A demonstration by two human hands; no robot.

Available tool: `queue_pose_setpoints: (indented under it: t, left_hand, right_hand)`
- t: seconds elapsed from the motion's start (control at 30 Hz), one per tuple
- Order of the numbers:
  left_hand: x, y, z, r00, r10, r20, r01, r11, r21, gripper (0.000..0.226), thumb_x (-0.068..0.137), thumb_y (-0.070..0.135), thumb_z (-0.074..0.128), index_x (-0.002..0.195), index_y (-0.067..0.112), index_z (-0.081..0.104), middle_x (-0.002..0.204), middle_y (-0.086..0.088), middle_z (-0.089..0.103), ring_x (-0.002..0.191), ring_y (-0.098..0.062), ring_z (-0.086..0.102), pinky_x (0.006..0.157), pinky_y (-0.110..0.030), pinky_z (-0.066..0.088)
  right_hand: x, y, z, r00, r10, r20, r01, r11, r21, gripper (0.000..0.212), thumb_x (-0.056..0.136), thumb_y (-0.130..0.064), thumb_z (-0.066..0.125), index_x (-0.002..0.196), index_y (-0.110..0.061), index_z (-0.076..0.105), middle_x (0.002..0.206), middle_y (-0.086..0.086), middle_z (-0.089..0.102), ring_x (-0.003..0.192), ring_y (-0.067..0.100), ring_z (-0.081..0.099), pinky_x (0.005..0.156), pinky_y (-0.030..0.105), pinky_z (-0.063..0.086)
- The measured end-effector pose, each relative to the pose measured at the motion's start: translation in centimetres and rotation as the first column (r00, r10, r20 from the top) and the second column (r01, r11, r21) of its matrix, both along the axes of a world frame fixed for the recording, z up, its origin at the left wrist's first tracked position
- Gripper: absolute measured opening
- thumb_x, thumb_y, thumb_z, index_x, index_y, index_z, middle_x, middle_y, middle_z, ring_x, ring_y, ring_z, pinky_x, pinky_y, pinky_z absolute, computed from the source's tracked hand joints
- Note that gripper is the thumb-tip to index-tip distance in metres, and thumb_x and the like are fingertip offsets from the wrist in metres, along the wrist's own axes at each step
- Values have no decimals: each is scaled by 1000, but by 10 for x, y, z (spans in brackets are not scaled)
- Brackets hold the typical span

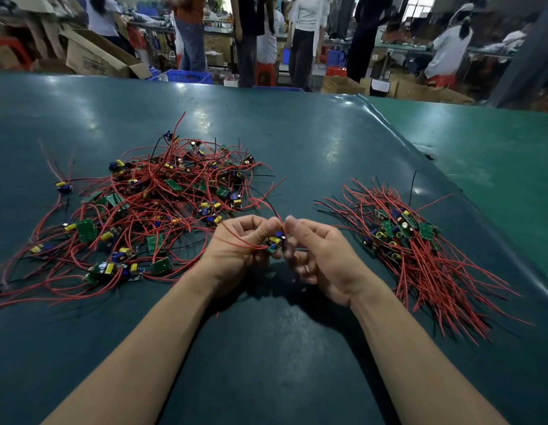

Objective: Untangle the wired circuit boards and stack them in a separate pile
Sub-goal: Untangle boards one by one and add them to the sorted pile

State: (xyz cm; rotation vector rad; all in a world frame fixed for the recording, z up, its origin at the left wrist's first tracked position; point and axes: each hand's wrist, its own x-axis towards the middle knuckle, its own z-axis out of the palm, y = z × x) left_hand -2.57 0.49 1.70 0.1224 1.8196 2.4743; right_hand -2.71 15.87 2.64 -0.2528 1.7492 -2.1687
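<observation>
Currently, one circuit board is held above the bench, pinched by the left hand; its red wire is pinched by the right hand. Untangling appears underway. Next, the wire should be drawn free of the tangled heap and the board carried to the sorted pile.

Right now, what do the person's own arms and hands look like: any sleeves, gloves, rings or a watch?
Both forearms are bare up to the bottom edge of the picture: no sleeves show. The left hand and the right hand wear no gloves. No watch, strap or bracelet shows at either wrist. No ring shows on the fingers that can be seen. No markings or tape are visible on them.
</observation>
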Motion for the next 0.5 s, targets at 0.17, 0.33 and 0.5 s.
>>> queue_pose_setpoints:
  t: [0.17, 0.33, 0.5]
  left_hand:
    - [0, -1, 1, 1000, -11, 25, 11, 1000, 13, 38, 58, 38, 79, 78, 11, 60, 65, -15, 60, 60, -21, 49, 40, -21, 36]
    - [0, 0, 1, 1000, -3, 18, 4, 999, -40, 46, 58, 40, 79, 83, 5, 63, 74, -19, 59, 57, -21, 50, 45, -22, 42]
    - [-1, -1, 2, 997, -70, 26, 71, 997, -40, 30, 60, 29, 80, 80, 7, 74, 74, -14, 67, 73, -26, 46, 59, -28, 38]
  right_hand:
    - [0, 0, -2, 998, -49, -42, 49, 999, 13, 12, 88, -24, 65, 88, -13, 61, 58, 3, 59, 38, 9, 46, 33, 14, 28]
    - [-1, -5, -5, 984, -162, -79, 166, 985, 44, 10, 96, -16, 61, 87, -15, 58, 55, 2, 60, 37, 10, 48, 32, 15, 30]
    - [-4, -7, -5, 953, -287, -100, 291, 956, 33, 11, 98, -11, 56, 88, -14, 51, 51, 1, 58, 35, 11, 45, 33, 15, 29]
